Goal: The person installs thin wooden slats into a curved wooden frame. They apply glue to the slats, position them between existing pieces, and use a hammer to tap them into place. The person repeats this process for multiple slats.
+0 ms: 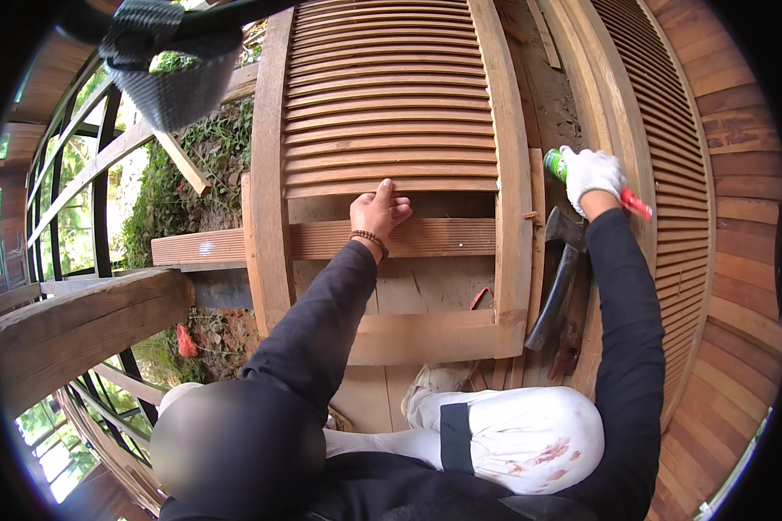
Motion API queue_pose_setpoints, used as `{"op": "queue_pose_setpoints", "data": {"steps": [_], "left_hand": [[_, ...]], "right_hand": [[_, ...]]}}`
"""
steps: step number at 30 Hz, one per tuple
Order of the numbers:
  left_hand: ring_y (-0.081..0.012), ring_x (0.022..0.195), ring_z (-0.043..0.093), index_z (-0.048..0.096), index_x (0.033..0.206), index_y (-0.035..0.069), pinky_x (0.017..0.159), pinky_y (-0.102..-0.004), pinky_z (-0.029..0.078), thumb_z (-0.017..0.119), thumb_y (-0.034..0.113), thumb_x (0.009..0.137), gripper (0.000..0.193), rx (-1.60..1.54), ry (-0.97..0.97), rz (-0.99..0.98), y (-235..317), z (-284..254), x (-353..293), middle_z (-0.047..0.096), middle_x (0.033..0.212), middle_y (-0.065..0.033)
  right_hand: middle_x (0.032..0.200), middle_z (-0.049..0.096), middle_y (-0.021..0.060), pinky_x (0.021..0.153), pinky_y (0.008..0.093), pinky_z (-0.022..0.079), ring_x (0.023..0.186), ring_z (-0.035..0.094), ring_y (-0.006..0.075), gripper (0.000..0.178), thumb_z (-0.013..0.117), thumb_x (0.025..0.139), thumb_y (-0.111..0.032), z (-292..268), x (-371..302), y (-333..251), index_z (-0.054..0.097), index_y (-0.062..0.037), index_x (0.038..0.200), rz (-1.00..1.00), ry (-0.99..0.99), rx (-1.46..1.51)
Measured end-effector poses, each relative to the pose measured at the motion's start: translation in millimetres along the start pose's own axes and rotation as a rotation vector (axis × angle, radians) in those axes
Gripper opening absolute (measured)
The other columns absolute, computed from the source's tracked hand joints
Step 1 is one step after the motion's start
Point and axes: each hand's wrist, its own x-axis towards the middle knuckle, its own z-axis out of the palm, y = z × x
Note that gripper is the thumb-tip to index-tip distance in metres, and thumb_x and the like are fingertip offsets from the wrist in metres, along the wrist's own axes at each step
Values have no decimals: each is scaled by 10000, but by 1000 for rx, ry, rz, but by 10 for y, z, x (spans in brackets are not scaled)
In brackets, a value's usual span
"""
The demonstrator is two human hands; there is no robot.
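Observation:
My bare left hand (379, 214), a beaded bracelet on its wrist, reaches to the lowest wooden slat (426, 186) of a louvred panel. Its thumb presses the slat's lower edge and the other fingers curl in close; whether they go underneath is hard to see. Side rails (270, 156) frame the slats, and below them a gap leads down to a bottom rail (426, 337). My right hand (593, 176), in a white glove, is closed round a green-and-red bottle (554, 163). It is held above the boards right of the panel, its red end (636, 205) sticking out.
A hatchet (554, 282) with a dark handle lies right of the panel. A grooved beam (208, 247) crosses under the frame. Another louvred panel (669, 156) stands farther right, beside a plank floor (743, 208). A thick timber (91, 326) juts in from the left.

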Motion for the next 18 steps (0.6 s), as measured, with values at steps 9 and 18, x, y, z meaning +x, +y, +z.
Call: {"op": "queue_pose_setpoints", "data": {"steps": [9, 18], "left_hand": [[-168, 703, 670, 580, 1071, 2, 796, -396, 658, 678, 252, 1018, 274, -35, 10, -37, 11, 17, 12, 669, 870, -116], [-233, 802, 713, 547, 1125, -19, 736, -401, 660, 668, 312, 1023, 368, -94, 39, -20, 20, 15, -21, 664, 1008, -179]], "right_hand": [[1206, 758, 49, 970, 488, 437, 1190, 665, 256, 284, 664, 944, -276, 136, 537, -516, 777, -172, 1184, -223, 5, -476], [1372, 608, 194, 1214, 509, 301, 1286, 554, 351, 606, 707, 848, -275, 333, -327, -510, 586, 25, 1361, -276, 636, 430]]}}
